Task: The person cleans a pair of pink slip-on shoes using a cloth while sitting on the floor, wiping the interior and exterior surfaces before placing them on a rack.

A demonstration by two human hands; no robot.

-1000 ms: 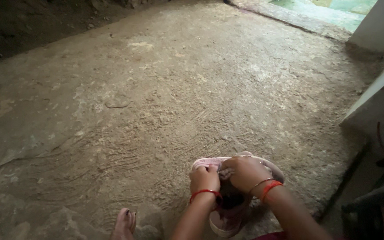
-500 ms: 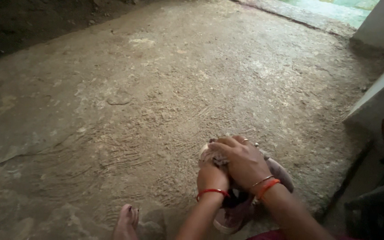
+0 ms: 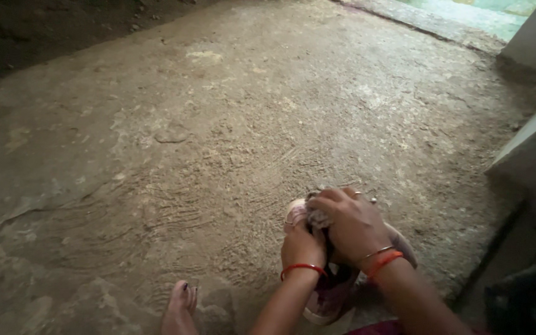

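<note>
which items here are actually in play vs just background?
In play:
- small pink shoe, held in both hands
- left hand, gripping the shoe's toe end
- right hand, fingers pinching something small and pale at the shoe's front; too blurred to identify

Background:
- rough concrete floor
- bare foot beside the hands
- pale wall at right
- green surface beyond the doorway

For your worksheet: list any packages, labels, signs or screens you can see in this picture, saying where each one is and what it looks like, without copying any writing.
None in view: no package, label, sign or screen.
The left hand and right hand hold a pink shoe over the rough concrete floor.
</note>
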